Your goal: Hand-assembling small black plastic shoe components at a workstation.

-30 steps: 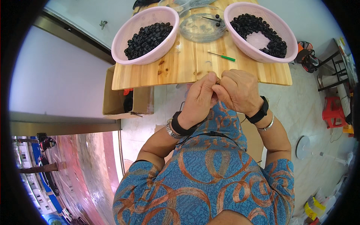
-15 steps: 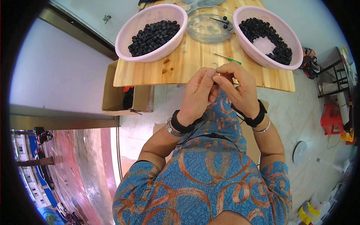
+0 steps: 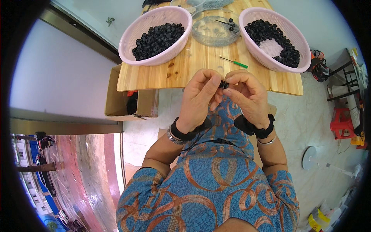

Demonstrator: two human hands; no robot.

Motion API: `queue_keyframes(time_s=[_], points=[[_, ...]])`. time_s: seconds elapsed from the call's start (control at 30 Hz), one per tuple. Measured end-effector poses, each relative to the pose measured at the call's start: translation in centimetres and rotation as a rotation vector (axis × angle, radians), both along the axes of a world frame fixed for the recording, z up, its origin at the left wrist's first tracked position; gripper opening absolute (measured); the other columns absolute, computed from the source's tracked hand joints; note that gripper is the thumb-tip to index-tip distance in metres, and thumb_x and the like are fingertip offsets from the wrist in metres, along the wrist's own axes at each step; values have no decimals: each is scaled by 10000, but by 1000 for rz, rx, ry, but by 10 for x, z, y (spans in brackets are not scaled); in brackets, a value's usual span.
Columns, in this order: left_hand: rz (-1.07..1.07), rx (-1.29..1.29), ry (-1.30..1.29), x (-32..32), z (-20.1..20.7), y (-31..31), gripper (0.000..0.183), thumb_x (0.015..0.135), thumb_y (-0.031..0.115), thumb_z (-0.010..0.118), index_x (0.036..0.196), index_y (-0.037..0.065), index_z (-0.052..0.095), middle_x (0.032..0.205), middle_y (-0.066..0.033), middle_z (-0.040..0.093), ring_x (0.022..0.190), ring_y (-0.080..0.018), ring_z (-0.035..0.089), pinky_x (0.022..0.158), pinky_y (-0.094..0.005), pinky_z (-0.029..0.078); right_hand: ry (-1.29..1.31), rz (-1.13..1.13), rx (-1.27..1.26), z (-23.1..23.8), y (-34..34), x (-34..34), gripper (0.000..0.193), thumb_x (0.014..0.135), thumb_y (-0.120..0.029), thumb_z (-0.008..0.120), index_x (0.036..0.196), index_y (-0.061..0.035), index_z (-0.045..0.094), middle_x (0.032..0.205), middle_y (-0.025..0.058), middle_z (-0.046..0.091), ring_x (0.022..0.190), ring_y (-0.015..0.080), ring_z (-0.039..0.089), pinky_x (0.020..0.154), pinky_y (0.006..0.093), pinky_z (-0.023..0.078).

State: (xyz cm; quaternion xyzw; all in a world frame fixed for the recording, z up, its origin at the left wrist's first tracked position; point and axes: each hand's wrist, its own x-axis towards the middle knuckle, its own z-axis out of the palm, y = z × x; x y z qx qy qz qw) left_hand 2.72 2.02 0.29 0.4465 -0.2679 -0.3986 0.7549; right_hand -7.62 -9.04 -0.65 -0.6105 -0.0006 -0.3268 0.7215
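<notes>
Between my fingertips, just off the table's front edge, is a small round black part. My left hand pinches it from the left, thumb and fingers closed. From the other side my right hand grips the same part, its thumb underneath and its index finger on top. Much of the part is covered by fingers, so its exact kind cannot be made out. Past my right fingertips a small screwdriver with a green handle lies on the wooden table.
A pink basket of small black parts stands at the table's left, and another pink basket of black parts at its right. Between them lies a clear plastic bag with a few black pieces. Below left is a cardboard box; a red stool stands right.
My hands have drawn slightly apart and turned, and the black part between my fingertips now shows more plainly. My right hand has uncovered the screwdriver's handle.
</notes>
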Motion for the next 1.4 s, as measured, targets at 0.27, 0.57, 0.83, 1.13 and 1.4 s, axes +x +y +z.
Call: queue_keyframes(time_s=[0.27, 0.57, 0.83, 1.13, 1.4], points=[[-14, -10, 3, -3, 7, 1, 195, 922, 177, 504, 1040, 22, 519, 764, -36, 564, 611, -70, 514, 456, -180, 393, -36, 22, 206, -5, 0, -5, 236, 808, 60, 591, 1032, 16, 532, 1041, 75, 531, 930, 113, 537, 791, 244, 486], [48, -4, -424, -5, 12, 1, 145, 853, 5, 545, 996, -4, 569, 847, -49, 579, 644, -52, 512, 514, -168, 417, -65, 87, 456, -12, 1, -10, 244, 821, 57, 572, 1060, 27, 536, 1013, 109, 599, 908, 155, 595, 765, 265, 505], [106, -58, -538, -6, 11, -1, 145, 836, 4, 582, 980, 7, 576, 868, -43, 581, 655, -45, 518, 534, -155, 419, -123, 93, 483, -16, 4, -11, 212, 853, 6, 551, 1064, 20, 540, 991, 119, 606, 850, 155, 608, 738, 269, 521], [4, 37, -192, -1, 11, 4, 249, 824, 53, 638, 1049, 9, 541, 883, -3, 550, 764, -42, 520, 579, -156, 431, -201, 222, 667, -22, -2, -13, 222, 900, -86, 513, 1102, 6, 524, 973, 106, 596, 798, 129, 597, 728, 248, 525], [1, 21, -226, 3, 4, 4, 206, 845, 52, 591, 1039, 6, 539, 905, -92, 620, 666, -73, 532, 537, -179, 424, -282, 235, 735, -24, -4, -12, 233, 905, -93, 509, 1129, -33, 533, 963, 106, 579, 784, 126, 580, 697, 256, 522]])
